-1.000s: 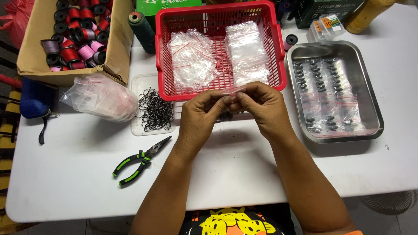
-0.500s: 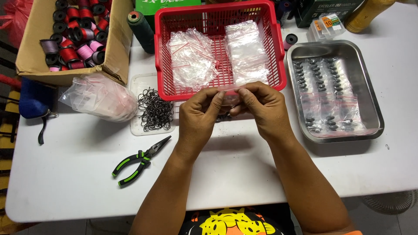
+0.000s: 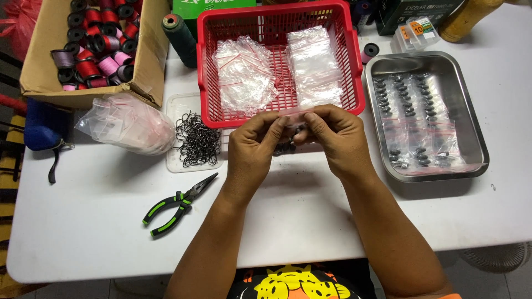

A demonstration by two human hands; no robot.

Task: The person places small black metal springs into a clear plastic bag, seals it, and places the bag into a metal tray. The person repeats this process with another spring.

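- I see my left hand [image 3: 252,145] and right hand [image 3: 339,138] both pinched on one small clear plastic zip bag [image 3: 292,123] holding dark metal bits, just in front of the red plastic basket [image 3: 206,66].
- The bag's long axis runs left to right, its top edge between my fingertips (contents partly hidden).
- Each grip is clamped on the bag.
- On the white counter [image 3: 100,221]: one green-handled pliers [image 3: 178,204], one steel tray [image 3: 481,160], one heap of black rings [image 3: 197,141].

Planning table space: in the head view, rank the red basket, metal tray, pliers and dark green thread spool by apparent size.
1. Red basket
2. Metal tray, somewhat smaller
3. Pliers
4. Dark green thread spool

All rest on the same table, so nearness hardly skews this order.
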